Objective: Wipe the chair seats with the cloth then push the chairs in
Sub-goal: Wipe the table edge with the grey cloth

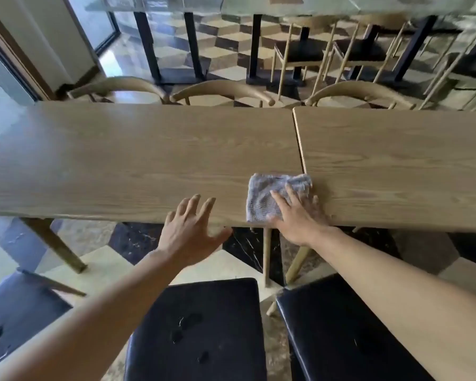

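A folded grey cloth [270,195] lies on the wooden table [138,160] near its front edge, at the seam between two tabletops. My right hand [297,218] rests flat on the cloth's right half, fingers spread. My left hand [188,229] hovers over the table's front edge to the left of the cloth, fingers apart, holding nothing. Below me stand three chairs with black padded seats: one in the middle [201,331] with dusty marks on it, one at the right [338,334] partly under my right forearm, one at the left [14,312].
A second wooden table [396,160] butts against the first on the right. Curved wooden chair backs [223,90] line the far side. Beyond stand more tables with black legs and chairs [302,50] on a patterned tile floor. A doorway is at the far left.
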Demonstrator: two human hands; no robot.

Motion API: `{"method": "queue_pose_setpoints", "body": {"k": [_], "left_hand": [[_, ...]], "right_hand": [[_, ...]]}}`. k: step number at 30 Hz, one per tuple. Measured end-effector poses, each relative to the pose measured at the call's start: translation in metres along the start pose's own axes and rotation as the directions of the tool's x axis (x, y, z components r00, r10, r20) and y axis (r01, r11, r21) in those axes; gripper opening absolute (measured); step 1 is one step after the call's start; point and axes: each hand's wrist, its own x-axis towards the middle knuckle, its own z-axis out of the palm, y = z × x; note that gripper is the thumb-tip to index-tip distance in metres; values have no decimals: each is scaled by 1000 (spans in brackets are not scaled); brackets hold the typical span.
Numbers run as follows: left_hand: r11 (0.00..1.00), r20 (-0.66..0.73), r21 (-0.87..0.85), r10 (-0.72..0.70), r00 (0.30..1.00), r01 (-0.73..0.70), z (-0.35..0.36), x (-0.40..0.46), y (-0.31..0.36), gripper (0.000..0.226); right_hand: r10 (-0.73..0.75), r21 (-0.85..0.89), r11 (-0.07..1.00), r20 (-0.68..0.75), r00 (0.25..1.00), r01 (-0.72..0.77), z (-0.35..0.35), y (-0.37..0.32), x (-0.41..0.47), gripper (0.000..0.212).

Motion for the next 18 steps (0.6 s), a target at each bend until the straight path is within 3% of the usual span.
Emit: {"method": "queue_pose_setpoints", "body": {"k": [3,9,14,18], "left_hand": [[992,62,121,19,998,-26,38,31,8,90],[991,86,127,15,996,-26,89,74,19,95],[993,105,119,-35,994,22,118,92,25,98],[978,79,207,9,997,-25,127,90,16,87]], "right_hand": [[-29,-104,994,-42,999,24,3,24,38,68],[-78,-213,975,-47,996,66,24,46,80,74],[-15,-207,978,-11,1000,13,42,53,105,90],[2,-195,981,-64,998,-15,64,49,108,88]]}}
